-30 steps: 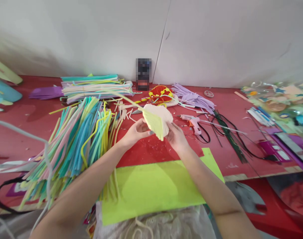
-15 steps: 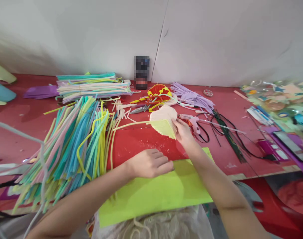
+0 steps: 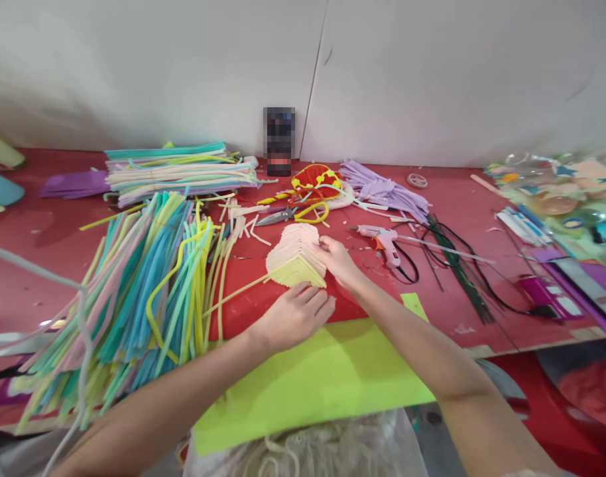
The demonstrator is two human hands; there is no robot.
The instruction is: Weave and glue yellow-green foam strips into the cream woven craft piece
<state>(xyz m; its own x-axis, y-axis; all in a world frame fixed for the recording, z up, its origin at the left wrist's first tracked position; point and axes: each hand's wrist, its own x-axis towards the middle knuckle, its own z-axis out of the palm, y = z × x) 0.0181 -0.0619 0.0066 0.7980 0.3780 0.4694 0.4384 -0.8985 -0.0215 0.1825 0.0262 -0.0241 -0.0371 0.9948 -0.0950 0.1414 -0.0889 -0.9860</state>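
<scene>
A rounded petal shape of bent pipe cleaners [image 3: 289,255], pale pink with yellow rows at its near side, lies above the red mat. My right hand [image 3: 335,262] pinches its right edge between thumb and fingers. Against its near edge, my left hand [image 3: 298,315] has closed fingers; their tips and the thumb are partly hidden. One long yellow pipe cleaner [image 3: 238,298] sticks out from the petal to the lower left. Beneath my forearms lies a lime-green sheet [image 3: 303,391].
A big pile of coloured pipe cleaners [image 3: 148,285] spreads on the left. Scissors [image 3: 278,216] lie behind the petal, a pink glue gun [image 3: 385,242] to its right with its black cord. Lilac pipe cleaners [image 3: 385,189] and a blurred phone-like object [image 3: 279,140] are at the back.
My right hand has brought the petal down and to the left, closer to me. The left hand has moved up slightly to the petal's near edge.
</scene>
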